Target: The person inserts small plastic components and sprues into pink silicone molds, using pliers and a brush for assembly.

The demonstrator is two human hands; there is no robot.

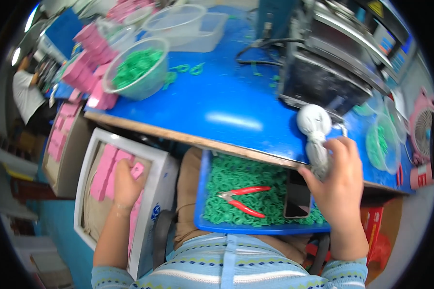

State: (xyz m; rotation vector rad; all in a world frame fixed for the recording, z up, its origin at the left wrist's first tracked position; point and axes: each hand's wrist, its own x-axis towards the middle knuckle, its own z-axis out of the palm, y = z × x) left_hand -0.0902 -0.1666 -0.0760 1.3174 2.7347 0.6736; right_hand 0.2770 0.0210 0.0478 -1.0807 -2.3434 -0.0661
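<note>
My left hand (124, 185) reaches into a white box (161, 178) at the left, its fingers closed on a small pink block (137, 170). Beside it in the box lie more pink pieces (104, 171) on brown cardboard. My right hand (340, 185) is raised at the table's front edge, thumb and fingers apart around the near end of a bundled white cord (317, 149) with a round white head (314, 119); I see no firm grip on it. On my lap, a blue tray (201, 192) of green rings (222, 173) carries red-handled cutters (248, 202) and a dark phone (298, 196).
On the blue table (217, 96) stand a clear tub (165, 60) of green rings, pink stacks (84, 72) and a dark machine (323, 72). A clear tub (393, 144) and a pink fan (422, 125) are at right. Another person (26, 94) is far left.
</note>
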